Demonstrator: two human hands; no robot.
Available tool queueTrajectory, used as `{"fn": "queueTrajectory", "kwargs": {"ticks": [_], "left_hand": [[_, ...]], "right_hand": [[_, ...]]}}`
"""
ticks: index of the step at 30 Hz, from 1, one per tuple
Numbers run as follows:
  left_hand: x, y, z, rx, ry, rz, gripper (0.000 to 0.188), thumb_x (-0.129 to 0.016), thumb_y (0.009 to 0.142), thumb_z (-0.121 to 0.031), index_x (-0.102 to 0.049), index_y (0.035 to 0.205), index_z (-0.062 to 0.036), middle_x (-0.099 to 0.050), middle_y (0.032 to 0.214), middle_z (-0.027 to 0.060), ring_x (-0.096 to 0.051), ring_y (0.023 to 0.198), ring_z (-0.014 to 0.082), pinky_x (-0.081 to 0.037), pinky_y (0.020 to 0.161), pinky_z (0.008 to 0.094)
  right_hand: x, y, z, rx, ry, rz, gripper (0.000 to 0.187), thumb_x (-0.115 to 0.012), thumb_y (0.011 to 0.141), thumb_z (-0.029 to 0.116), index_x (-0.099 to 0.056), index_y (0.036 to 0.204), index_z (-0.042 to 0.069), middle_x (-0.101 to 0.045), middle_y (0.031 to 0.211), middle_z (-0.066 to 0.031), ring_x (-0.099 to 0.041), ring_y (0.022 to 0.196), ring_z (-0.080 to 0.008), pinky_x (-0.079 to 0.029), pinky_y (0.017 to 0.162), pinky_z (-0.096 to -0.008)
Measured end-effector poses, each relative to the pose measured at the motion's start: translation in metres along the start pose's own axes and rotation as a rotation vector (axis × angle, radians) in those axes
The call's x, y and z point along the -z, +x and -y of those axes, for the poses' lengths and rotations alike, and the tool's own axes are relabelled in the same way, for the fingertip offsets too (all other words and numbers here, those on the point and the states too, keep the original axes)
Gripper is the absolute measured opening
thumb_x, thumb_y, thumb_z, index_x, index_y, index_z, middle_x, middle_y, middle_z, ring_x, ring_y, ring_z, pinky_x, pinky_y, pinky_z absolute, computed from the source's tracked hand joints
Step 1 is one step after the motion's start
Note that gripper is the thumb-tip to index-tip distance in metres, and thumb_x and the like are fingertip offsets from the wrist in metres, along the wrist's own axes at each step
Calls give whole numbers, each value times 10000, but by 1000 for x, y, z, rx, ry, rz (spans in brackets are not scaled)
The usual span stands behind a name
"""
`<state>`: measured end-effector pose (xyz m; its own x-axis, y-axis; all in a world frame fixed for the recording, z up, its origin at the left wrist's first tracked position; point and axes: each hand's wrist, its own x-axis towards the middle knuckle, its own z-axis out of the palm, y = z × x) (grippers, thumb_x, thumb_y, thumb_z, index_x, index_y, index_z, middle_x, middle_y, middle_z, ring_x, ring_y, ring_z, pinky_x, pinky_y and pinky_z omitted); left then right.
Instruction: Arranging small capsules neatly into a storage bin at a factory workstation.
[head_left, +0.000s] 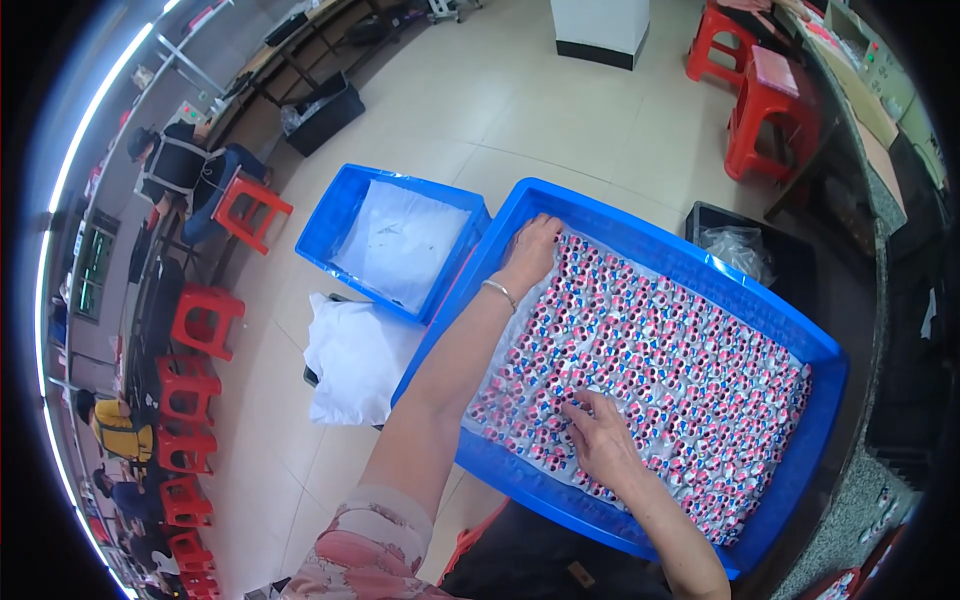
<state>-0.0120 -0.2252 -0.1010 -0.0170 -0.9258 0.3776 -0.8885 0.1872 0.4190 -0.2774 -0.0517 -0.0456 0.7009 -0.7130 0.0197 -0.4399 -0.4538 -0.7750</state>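
A large blue plastic tray (pixel 830 410) lies in front of me, lined with a white sheet. Rows of small pink, white and blue character-shaped pieces (pixel 700 390) cover most of the sheet. My left hand (pixel 532 252), with a bracelet at its wrist, reaches to the far left corner of the tray. Its fingers are bent together at the sheet's edge beside the pieces, and what they hold is hidden. Over the lower left middle of the rows is my right hand (pixel 606 445), thumb and fingertips pinched among the pieces; I cannot make out what is between them.
A smaller blue bin (pixel 325 245) with white sheets stands left of the tray, above a white bag (pixel 360 365). A black crate (pixel 790 250) holds clear plastic bags at right. Red stools (pixel 205 320) line the left benches, where several people sit.
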Motion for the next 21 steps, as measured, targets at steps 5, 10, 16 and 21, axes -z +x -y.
{"fn": "queueTrajectory", "kwargs": {"ticks": [5,10,16,21], "left_hand": [[-8,-8,9,-52,144,-172,262,-628,697,93,-616,927,-31,-563,1009,159,-573,978,375,-498,803,444],[-7,1,12,29,63,12,226,-595,721,70,-628,927,-17,-564,993,181,-582,984,379,-513,786,435],[10,12,18,155,64,258,214,-574,761,26,-617,969,1,-577,1062,211,-574,1001,400,-492,824,454],[68,-10,-28,95,-33,106,285,-553,779,18,-567,1063,4,-585,1008,213,-568,988,408,-486,831,449]], "right_hand": [[1,50,-11,162,-256,-111,399,-656,708,-27,-621,1104,3,-543,1191,-158,-522,1092,-344,-458,916,-422],[6,156,-36,152,-531,-281,437,-599,689,-35,-607,1122,22,-513,1288,-123,-457,1201,-336,-413,967,-470],[-6,223,-53,198,-647,-214,421,-542,771,45,-595,1188,34,-491,1355,-83,-429,1242,-297,-407,959,-494],[-7,227,-72,170,-694,-117,443,-533,767,32,-594,1206,32,-511,1338,-61,-430,1247,-280,-402,975,-490]]}}
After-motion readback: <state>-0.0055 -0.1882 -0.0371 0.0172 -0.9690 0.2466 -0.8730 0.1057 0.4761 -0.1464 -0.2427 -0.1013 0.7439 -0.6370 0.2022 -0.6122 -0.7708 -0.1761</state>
